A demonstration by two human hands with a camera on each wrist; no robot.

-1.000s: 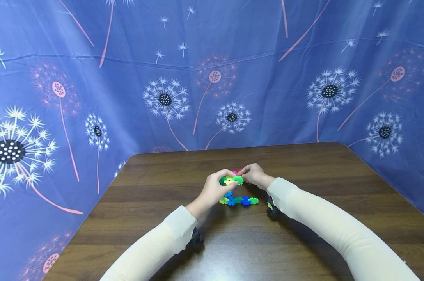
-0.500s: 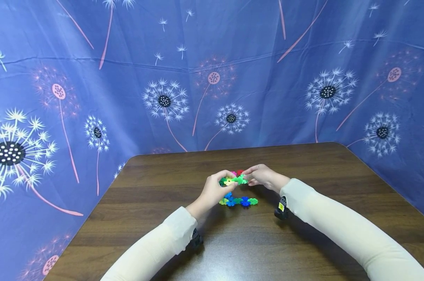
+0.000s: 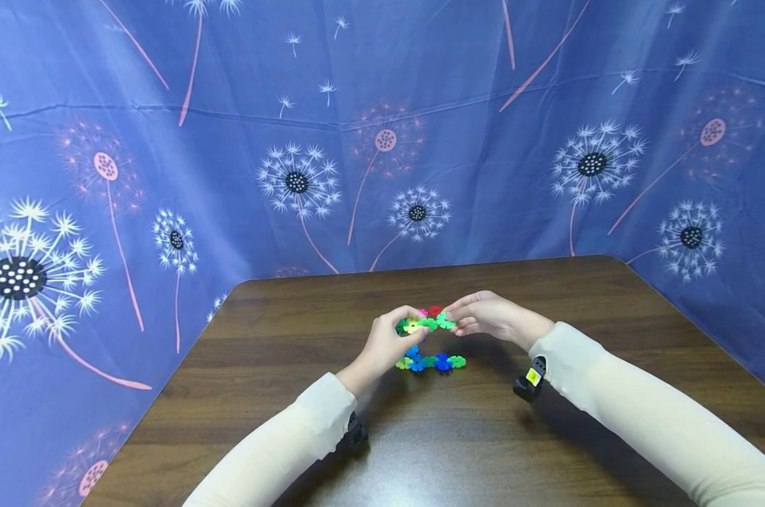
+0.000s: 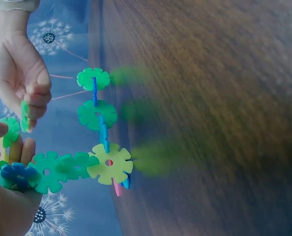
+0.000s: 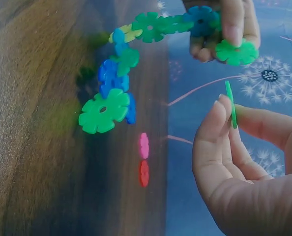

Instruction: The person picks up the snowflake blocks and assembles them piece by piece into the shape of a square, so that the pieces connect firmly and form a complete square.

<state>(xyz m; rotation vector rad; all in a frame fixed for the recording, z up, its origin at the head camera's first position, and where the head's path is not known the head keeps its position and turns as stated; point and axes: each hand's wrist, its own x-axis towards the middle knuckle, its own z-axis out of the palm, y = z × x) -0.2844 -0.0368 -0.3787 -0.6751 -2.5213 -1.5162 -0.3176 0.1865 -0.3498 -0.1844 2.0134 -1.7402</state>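
My left hand [image 3: 385, 339] grips the upper end of a chain of interlocking flower-shaped plastic discs, its thumb on a green disc [image 5: 237, 52]. From there, green discs [image 4: 47, 183] run down to a yellow disc [image 4: 120, 169]. A lower row continues along the table with blue discs [image 5: 107, 78] and green ones, ending in a light green disc [image 5: 102, 118]. My right hand [image 3: 495, 315] pinches a loose green disc [image 5: 231, 105], seen edge-on in the right wrist view, close to the held end. A small gap separates the two there.
On the wooden table [image 3: 268, 422], a red disc [image 5: 144, 173] and a pink disc [image 5: 144, 146] lie behind the hands. A blue dandelion-print cloth [image 3: 230, 162] hangs behind the table's far edge.
My right hand has drawn to the right and turned, from beside the left fingertips; the green disc in its pinch now shows more clearly. The left hand has stayed in place on the chain.
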